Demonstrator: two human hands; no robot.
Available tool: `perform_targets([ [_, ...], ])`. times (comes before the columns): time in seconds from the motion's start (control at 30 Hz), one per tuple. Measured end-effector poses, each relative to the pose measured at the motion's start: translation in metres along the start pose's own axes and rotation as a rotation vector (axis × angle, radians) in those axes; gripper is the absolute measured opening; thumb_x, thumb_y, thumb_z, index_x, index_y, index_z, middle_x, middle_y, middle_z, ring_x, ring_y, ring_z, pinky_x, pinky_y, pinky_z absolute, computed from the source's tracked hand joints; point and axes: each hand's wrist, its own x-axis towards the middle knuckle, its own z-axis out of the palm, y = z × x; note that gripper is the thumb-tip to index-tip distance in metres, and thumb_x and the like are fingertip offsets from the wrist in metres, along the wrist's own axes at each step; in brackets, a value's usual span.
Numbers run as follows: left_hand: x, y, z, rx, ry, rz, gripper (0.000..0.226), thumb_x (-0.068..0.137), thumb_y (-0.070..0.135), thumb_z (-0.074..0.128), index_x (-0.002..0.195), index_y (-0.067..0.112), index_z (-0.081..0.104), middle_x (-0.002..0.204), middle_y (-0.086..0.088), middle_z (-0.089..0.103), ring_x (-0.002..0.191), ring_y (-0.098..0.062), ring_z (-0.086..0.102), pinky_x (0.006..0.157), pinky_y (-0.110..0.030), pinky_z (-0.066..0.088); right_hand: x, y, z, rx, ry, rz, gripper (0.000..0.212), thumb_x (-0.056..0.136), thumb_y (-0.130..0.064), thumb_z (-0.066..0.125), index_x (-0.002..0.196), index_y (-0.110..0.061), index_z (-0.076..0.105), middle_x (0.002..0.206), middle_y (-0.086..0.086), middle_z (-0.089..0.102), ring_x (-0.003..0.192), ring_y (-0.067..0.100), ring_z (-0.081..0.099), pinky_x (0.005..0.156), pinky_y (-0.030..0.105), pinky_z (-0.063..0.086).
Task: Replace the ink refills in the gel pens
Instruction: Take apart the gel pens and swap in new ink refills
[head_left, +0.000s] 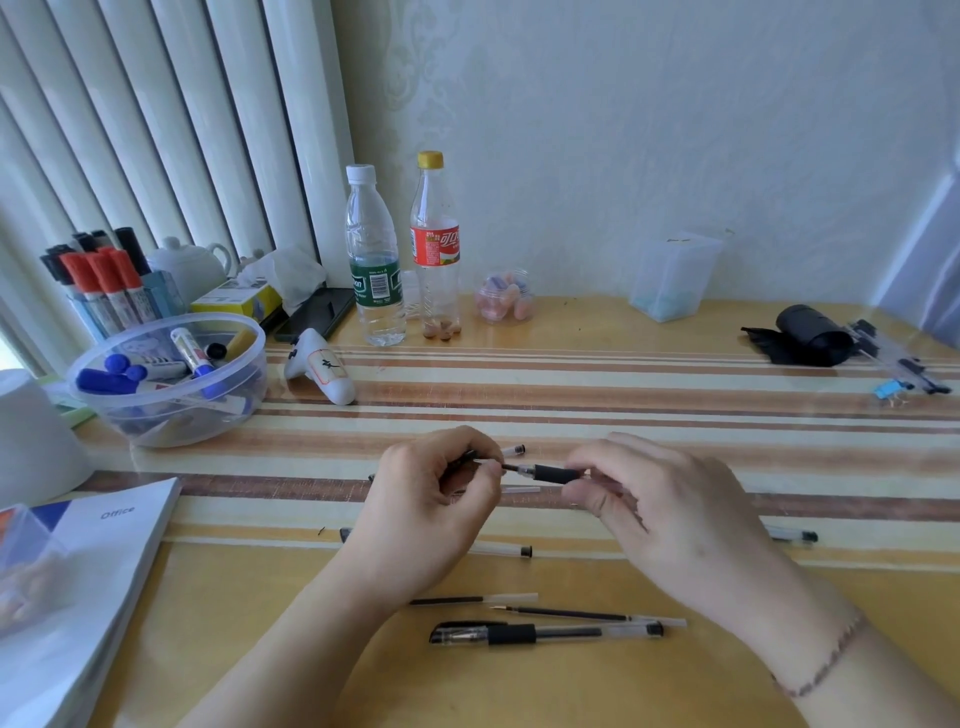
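Note:
My right hand (660, 499) grips a gel pen barrel (553, 473) with a black rubber grip, held level above the table. My left hand (431, 499) pinches a thin dark piece (475, 457) at the barrel's tip end; I cannot tell whether it is a cap or a tip. In front of my wrists lie a capped gel pen (545, 633), a loose refill (587, 616) and a second refill (467, 599). More clear pen parts (501, 549) lie under my hands, partly hidden.
A clear bowl of markers (171, 379) and a marker holder (104, 286) stand at the left. Two bottles (374, 260) and a small jar (504, 296) stand at the back. A book (78, 571) lies at the front left. A black roll (810, 332) lies right.

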Motion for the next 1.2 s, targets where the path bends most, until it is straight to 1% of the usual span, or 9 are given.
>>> perform_targets([
  [0.1,0.003,-0.005,-0.004,-0.026,0.086,-0.082,0.022,0.088,0.004,0.054,0.070,0.015,0.060,0.046,0.009,0.039,0.043,-0.006,0.031,0.043,-0.018,0.028,0.000,0.015,-0.005,-0.040,-0.027,0.102,0.021,0.089,-0.037,0.045,0.095,-0.027,0.062,0.083,-0.019,0.062,0.064,0.001,0.056,0.052,0.026,0.049],
  [0.2,0.008,-0.010,-0.009,-0.009,0.207,-0.119,0.021,0.089,0.007,0.054,0.070,0.013,0.060,0.049,0.000,0.041,0.044,-0.009,0.033,0.043,-0.021,0.029,0.000,0.044,-0.011,-0.084,-0.030,0.301,0.003,0.090,-0.022,0.056,0.092,-0.024,0.054,0.083,-0.015,0.056,0.072,-0.001,0.052,0.058,0.023,0.043],
  [0.27,0.008,-0.010,-0.010,0.005,0.230,-0.113,0.021,0.089,0.008,0.054,0.070,0.014,0.060,0.049,-0.002,0.044,0.044,-0.009,0.034,0.043,-0.022,0.029,0.000,0.056,-0.014,-0.003,0.087,0.378,0.009,0.086,-0.025,0.065,0.085,-0.025,0.056,0.079,-0.014,0.057,0.069,0.001,0.053,0.054,0.017,0.038],
  [0.37,0.005,-0.005,-0.004,-0.016,0.172,-0.084,0.022,0.089,0.005,0.054,0.069,0.014,0.060,0.047,0.006,0.040,0.043,-0.006,0.032,0.042,-0.019,0.028,0.005,0.044,-0.016,0.214,0.211,0.237,0.017,0.081,-0.040,0.067,0.085,-0.024,0.071,0.081,-0.016,0.066,0.074,0.001,0.062,0.059,0.014,0.047],
  [0.47,0.002,-0.002,0.004,-0.035,0.113,-0.043,0.023,0.088,0.005,0.056,0.068,0.016,0.059,0.044,0.011,0.037,0.041,-0.006,0.031,0.044,-0.016,0.027,0.005,0.021,-0.010,0.241,0.117,0.077,0.024,0.081,-0.043,0.058,0.087,-0.028,0.076,0.088,-0.023,0.068,0.079,0.002,0.066,0.066,0.022,0.056],
  [0.6,0.000,-0.002,0.007,0.013,0.082,-0.001,0.018,0.089,0.007,0.061,0.074,0.018,0.064,0.047,0.013,0.045,0.043,-0.004,0.038,0.047,-0.012,0.030,0.002,0.021,-0.007,0.124,0.078,0.091,0.017,0.074,-0.028,0.059,0.078,-0.035,0.073,0.081,-0.026,0.068,0.068,0.002,0.064,0.057,0.028,0.055],
  [0.73,0.002,-0.005,0.002,0.040,0.140,-0.011,0.014,0.090,0.011,0.061,0.081,0.020,0.067,0.049,0.015,0.050,0.047,-0.005,0.045,0.049,-0.012,0.033,0.002,0.055,-0.018,-0.080,0.111,0.307,0.007,0.082,-0.040,0.062,0.081,-0.042,0.069,0.083,-0.027,0.065,0.064,0.004,0.061,0.048,0.032,0.053],
  [0.93,0.003,-0.007,-0.001,0.073,0.132,-0.011,0.013,0.091,0.014,0.061,0.082,0.021,0.067,0.048,0.017,0.049,0.047,-0.005,0.044,0.050,-0.013,0.033,-0.008,0.105,-0.017,-0.285,-0.103,0.727,0.014,0.087,-0.048,0.058,0.093,-0.040,0.068,0.068,-0.015,0.060,0.053,0.012,0.057,0.041,0.024,0.039],
  [1.2,0.004,-0.011,-0.004,0.054,0.149,-0.040,0.011,0.091,0.018,0.061,0.083,0.023,0.066,0.048,0.015,0.049,0.046,-0.005,0.043,0.048,-0.013,0.033,-0.009,0.099,-0.025,-0.224,-0.224,0.681,0.006,0.086,-0.052,0.059,0.085,-0.046,0.061,0.048,-0.010,0.055,0.040,0.009,0.046,0.039,0.021,0.031],
])
